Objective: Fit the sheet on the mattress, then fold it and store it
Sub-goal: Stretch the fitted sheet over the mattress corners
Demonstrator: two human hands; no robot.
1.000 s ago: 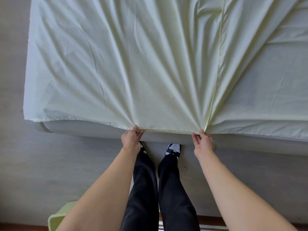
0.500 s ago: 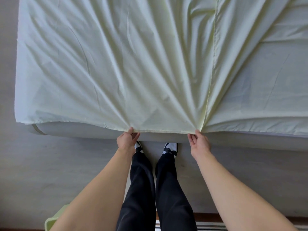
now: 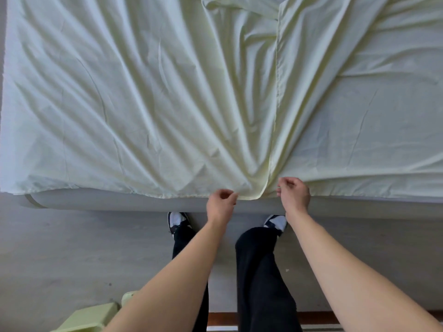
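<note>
Where sheet [image 3: 167, 104] overhangs mattress [image 3: 119, 204] — left grip [image 3: 221, 203], right grip [image 3: 294, 196] pinching hem

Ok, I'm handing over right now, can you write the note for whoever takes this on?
Left hand: pinching the near hem of the pale yellow cotton sheet.
Right hand: fingers curled at the same hem; grip not clear.
Sheet lies wrinkled over the grey mattress, hem bunched between the hands, mattress side bare.
Done: sheet spread.
Left: tuck edges and corners, then fold and store.
</note>
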